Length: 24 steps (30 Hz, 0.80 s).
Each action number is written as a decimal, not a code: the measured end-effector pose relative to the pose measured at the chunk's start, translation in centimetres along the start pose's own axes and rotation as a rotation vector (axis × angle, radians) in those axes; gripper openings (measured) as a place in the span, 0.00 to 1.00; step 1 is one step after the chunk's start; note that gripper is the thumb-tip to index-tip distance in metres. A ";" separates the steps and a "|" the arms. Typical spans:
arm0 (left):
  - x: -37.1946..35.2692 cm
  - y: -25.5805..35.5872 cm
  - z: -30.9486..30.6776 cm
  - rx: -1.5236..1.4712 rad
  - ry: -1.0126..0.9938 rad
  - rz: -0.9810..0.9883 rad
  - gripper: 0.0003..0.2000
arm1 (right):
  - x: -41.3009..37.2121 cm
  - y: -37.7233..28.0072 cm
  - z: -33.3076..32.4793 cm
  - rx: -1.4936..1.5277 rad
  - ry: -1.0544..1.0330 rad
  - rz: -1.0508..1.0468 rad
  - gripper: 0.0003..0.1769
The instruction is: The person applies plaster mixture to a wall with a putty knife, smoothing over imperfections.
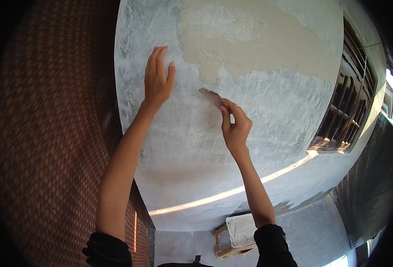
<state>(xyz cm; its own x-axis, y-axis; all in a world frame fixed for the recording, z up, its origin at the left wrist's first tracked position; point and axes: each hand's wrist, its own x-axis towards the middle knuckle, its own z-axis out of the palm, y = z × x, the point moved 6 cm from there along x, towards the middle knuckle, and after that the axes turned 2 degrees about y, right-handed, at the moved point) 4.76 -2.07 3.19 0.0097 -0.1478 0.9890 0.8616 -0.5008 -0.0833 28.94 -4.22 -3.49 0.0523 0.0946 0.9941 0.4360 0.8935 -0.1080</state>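
Observation:
My right hand [238, 127] grips a putty knife [211, 96], its blade pointing up and left close over the wall [183, 138]. Just above the blade, a tongue of beige putty [276, 46] hangs down from a broad patch on the upper wall. To the left, my left hand [157, 80] is raised in front of the wall, fingers extended and thumb apart, holding nothing. Around both hands the grey-white surface is rough and streaked.
A woven brown panel [49, 133] runs along the left side. On the right is a dark wooden window [345, 98] with bars. Below, a small wooden stool [223, 244] carries a putty-smeared board [243, 229] on the grey floor [310, 227].

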 end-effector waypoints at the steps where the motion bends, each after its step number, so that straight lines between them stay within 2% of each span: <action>1: 0.4 0.1 0.4 -0.003 -0.003 0.001 0.22 | 1.5 0.5 -0.5 0.053 0.089 0.050 0.11; 4: 0.8 -0.4 1.4 0.005 0.081 -0.031 0.21 | 5.8 2.5 -1.1 0.178 0.206 0.217 0.15; 5: 0.6 -0.5 1.7 0.058 0.123 0.014 0.21 | 6.7 4.1 -0.6 0.224 0.214 0.294 0.16; 7: 0.4 -0.5 1.8 0.111 0.166 0.064 0.20 | 7.9 4.7 1.0 0.220 0.191 0.301 0.15; 9: 0.0 -0.2 1.8 0.176 0.190 0.136 0.20 | 8.2 4.2 3.1 0.246 0.164 0.220 0.15; 14: -0.2 -0.8 1.6 0.125 0.181 0.142 0.20 | 7.7 4.2 5.4 0.256 0.135 0.159 0.16; 17: -0.2 -0.3 1.6 0.135 0.187 0.141 0.20 | 7.6 7.1 2.4 0.167 0.302 0.223 0.18; 20: -0.2 -0.3 1.4 0.168 0.189 0.149 0.20 | 7.8 7.3 0.2 0.338 0.410 0.279 0.17; 21: -0.2 -0.2 1.6 0.183 0.183 0.155 0.20 | 7.7 7.0 0.9 0.336 0.411 0.280 0.17; 23: -0.3 -0.6 1.6 0.163 0.176 0.156 0.20 | 7.7 5.4 4.3 0.424 0.273 0.231 0.17; 24: -0.2 -0.6 1.6 0.148 0.173 0.160 0.20 | 7.5 4.1 5.0 0.341 0.199 0.229 0.17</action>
<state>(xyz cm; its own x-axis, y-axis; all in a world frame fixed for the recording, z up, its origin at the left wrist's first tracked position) 5.03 -0.38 3.22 0.0760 -0.3648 0.9280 0.9209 -0.3311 -0.2055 26.68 2.35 3.51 0.2988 0.2502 0.9209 0.0743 0.9560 -0.2838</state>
